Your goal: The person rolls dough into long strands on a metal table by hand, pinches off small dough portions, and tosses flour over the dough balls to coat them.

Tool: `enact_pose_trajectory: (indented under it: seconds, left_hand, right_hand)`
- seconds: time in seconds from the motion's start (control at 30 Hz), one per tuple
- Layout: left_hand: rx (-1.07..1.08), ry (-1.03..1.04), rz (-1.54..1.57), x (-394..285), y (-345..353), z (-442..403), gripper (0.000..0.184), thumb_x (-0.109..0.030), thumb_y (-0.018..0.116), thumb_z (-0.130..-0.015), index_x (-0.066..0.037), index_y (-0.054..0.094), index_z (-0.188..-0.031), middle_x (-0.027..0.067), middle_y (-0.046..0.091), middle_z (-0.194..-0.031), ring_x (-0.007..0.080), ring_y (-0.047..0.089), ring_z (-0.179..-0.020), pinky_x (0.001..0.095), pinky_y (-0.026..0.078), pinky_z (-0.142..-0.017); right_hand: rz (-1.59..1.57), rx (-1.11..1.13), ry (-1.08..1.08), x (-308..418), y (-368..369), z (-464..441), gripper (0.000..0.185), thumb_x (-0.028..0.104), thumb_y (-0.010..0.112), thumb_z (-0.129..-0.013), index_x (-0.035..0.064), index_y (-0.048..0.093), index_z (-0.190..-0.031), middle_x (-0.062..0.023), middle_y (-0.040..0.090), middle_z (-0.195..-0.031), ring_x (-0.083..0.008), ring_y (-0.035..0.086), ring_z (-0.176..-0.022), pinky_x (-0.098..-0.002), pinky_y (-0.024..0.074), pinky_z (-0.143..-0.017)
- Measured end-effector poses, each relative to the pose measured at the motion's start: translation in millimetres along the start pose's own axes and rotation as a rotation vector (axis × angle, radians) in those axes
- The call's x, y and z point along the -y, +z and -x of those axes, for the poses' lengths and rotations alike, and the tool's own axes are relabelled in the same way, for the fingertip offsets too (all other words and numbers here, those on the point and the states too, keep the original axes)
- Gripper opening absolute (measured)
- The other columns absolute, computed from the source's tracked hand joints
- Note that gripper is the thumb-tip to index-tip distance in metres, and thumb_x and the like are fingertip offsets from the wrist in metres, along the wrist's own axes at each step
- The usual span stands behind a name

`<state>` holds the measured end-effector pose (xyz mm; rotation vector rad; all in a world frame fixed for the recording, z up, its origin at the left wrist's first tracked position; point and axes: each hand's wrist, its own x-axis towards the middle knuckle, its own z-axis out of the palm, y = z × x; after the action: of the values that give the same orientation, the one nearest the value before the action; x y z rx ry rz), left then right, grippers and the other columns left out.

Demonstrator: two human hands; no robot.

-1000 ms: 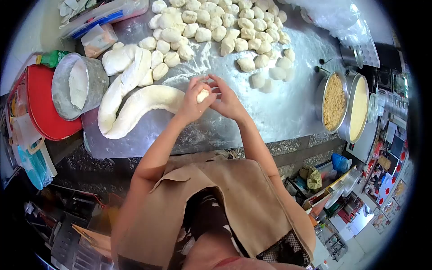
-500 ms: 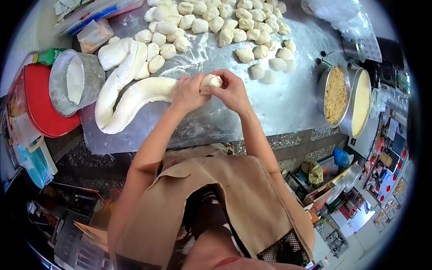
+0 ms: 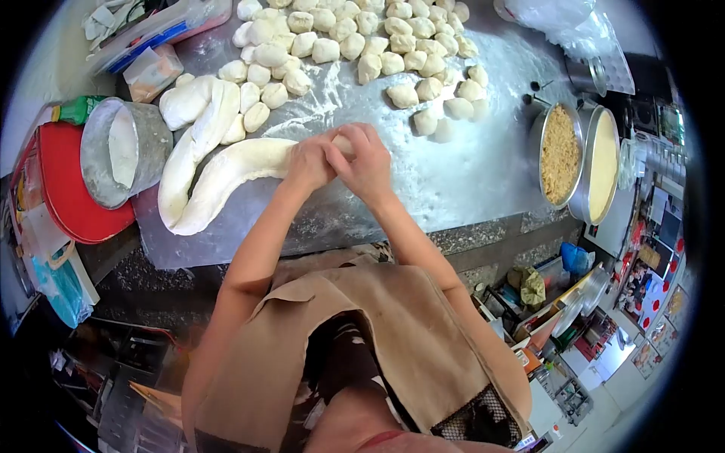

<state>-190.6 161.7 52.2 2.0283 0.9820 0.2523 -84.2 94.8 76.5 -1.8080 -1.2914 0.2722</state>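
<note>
A long, thick rope of dough [image 3: 234, 172] bends across the floured metal worktop and ends in my hands. My left hand [image 3: 311, 161] is wrapped round the rope near its right end. My right hand [image 3: 364, 162] closes over the tip of the rope, its fingers touching the left hand. Only a small bit of the dough end shows between the two hands. Beyond them lie many small dough pieces [image 3: 325, 50], spread over the far part of the worktop, with a few nearer pieces [image 3: 424, 121] to the right.
A metal pot [image 3: 155, 147] with white powder stands at the left by a red lid-like board [image 3: 72, 189]. On the right are a round pan of crumbly filling [image 3: 560, 155] and a pan with a pale yellow content [image 3: 603, 166]. Plastic bags [image 3: 555, 15] lie at the far right.
My right hand has moved left and closed over the dough end, against my left hand. The end piece, seen between the fingers before, is now mostly covered.
</note>
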Motion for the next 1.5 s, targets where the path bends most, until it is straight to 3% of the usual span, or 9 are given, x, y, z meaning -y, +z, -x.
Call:
enact_pose_trajectory:
  seconds: [0.47, 0.53, 0.7, 0.8, 0.87, 0.97, 1.07, 1.33, 1.5]
  left_hand:
    - [-0.029, 0.127, 0.083, -15, 5, 19, 0.023, -0.016, 0.071, -0.070, -0.007, 0.060, -0.088, 0.0161, 0.066, -0.079, 0.0370, 0.064, -0.073, 0.0453, 0.050, -0.067]
    - [-0.120, 0.250, 0.092, -23, 0, 27, 0.022, -0.019, 0.074, -0.074, -0.008, 0.057, -0.084, 0.0121, 0.063, -0.071, 0.0262, 0.062, -0.061, 0.0357, 0.048, -0.058]
    - [-0.113, -0.077, 0.359, -17, 1, 24, 0.027, -0.021, 0.073, -0.078, -0.008, 0.053, -0.091, 0.0135, 0.063, -0.077, 0.0326, 0.063, -0.068, 0.0405, 0.049, -0.063]
    - [-0.138, 0.003, 0.341, -24, 11, 29, 0.034, -0.022, 0.075, -0.077, -0.007, 0.054, -0.098, 0.0141, 0.064, -0.088, 0.0325, 0.063, -0.079, 0.0403, 0.050, -0.071]
    - [-0.119, 0.083, 0.293, -23, 4, 30, 0.038, -0.023, 0.076, -0.076, -0.007, 0.055, -0.103, 0.0146, 0.064, -0.096, 0.0325, 0.063, -0.088, 0.0400, 0.050, -0.077]
    - [-0.103, 0.313, -0.111, -2, -57, 44, 0.065, -0.029, 0.083, -0.065, -0.007, 0.053, -0.119, 0.0137, 0.057, -0.116, 0.0330, 0.056, -0.106, 0.0414, 0.043, -0.093]
    - [-0.052, 0.063, -0.454, 86, -73, 72, 0.079, -0.032, 0.087, -0.054, -0.008, 0.053, -0.121, 0.0115, 0.058, -0.113, 0.0331, 0.054, -0.107, 0.0445, 0.041, -0.094]
    - [0.044, 0.388, -0.351, -53, 46, 84, 0.078, -0.026, 0.084, -0.057, -0.012, 0.052, -0.126, 0.0075, 0.057, -0.111, 0.0275, 0.056, -0.101, 0.0402, 0.044, -0.087]
    - [0.305, 0.318, -0.529, -33, 56, 46, 0.082, -0.028, 0.082, -0.060, -0.015, 0.047, -0.133, 0.0101, 0.055, -0.115, 0.0286, 0.054, -0.104, 0.0410, 0.044, -0.088]
  right_hand:
    - [0.205, -0.107, 0.159, -62, 33, -39, 0.023, 0.014, 0.067, -0.075, 0.0031, 0.061, -0.095, -0.0175, 0.062, -0.086, -0.0372, 0.061, -0.078, -0.0429, 0.0493, -0.068]
    - [0.299, 0.060, 0.436, -70, 18, -59, 0.042, 0.014, 0.065, -0.075, 0.0033, 0.056, -0.115, -0.0230, 0.062, -0.101, -0.0414, 0.060, -0.091, -0.0446, 0.0499, -0.077]
    - [0.391, 0.433, 0.190, -54, -33, -9, 0.072, 0.012, 0.072, -0.070, 0.0023, 0.039, -0.133, -0.0270, 0.044, -0.129, -0.0427, 0.053, -0.111, -0.0460, 0.0482, -0.088]
    - [-0.276, 0.673, 0.244, -63, 18, 59, 0.076, 0.006, 0.073, -0.070, 0.0012, 0.036, -0.136, -0.0210, 0.045, -0.130, -0.0344, 0.052, -0.116, -0.0430, 0.0473, -0.092]
    - [-0.868, 0.326, 0.185, -43, 47, 66, 0.067, 0.005, 0.077, -0.070, 0.0009, 0.046, -0.129, -0.0137, 0.053, -0.124, -0.0228, 0.055, -0.110, -0.0364, 0.0489, -0.090]
    - [-0.906, 0.438, 0.799, -16, 20, 42, 0.053, 0.007, 0.080, -0.071, 0.0026, 0.055, -0.118, -0.0078, 0.060, -0.113, -0.0160, 0.058, -0.100, -0.0302, 0.0494, -0.087]
    - [-0.821, 0.290, 0.672, -1, -39, 47, 0.045, 0.009, 0.081, -0.071, 0.0032, 0.060, -0.110, -0.0071, 0.063, -0.108, -0.0133, 0.061, -0.094, -0.0276, 0.0517, -0.080]
    - [-1.073, -0.277, 0.973, -149, -253, 111, 0.048, 0.023, 0.073, -0.075, 0.0029, 0.054, -0.114, -0.0070, 0.064, -0.093, -0.0110, 0.059, -0.070, -0.0205, 0.0468, -0.051]
    - [0.090, -0.225, 0.865, -274, -283, 135, 0.054, 0.028, 0.067, -0.083, -0.0008, 0.050, -0.125, -0.0160, 0.060, -0.110, -0.0251, 0.060, -0.091, -0.0336, 0.0502, -0.076]
